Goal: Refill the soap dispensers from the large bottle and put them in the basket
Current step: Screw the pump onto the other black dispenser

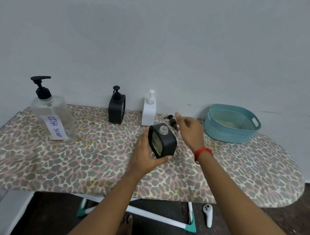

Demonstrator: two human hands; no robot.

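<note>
Since the black pump head [173,122] lies unscrewed beside it, the left hand [146,151] grips the black square soap dispenser [164,143], tilted with its bare threaded neck upward, likely steadied for filling. The right hand [189,133] hovers loosely curled over that pump head, and I cannot tell whether it touches it. The clear large bottle [53,117] stands well left of both hands.

Leopard-print board cover [92,159] in tan, grey, pink; teal basket [230,135] far right; near black dispenser [167,143]; far black dispenser [116,112]; white dispenser [148,115]; clear large bottle [59,108] left, blue-lettered white label [55,128]; red wristband [203,152]
</note>
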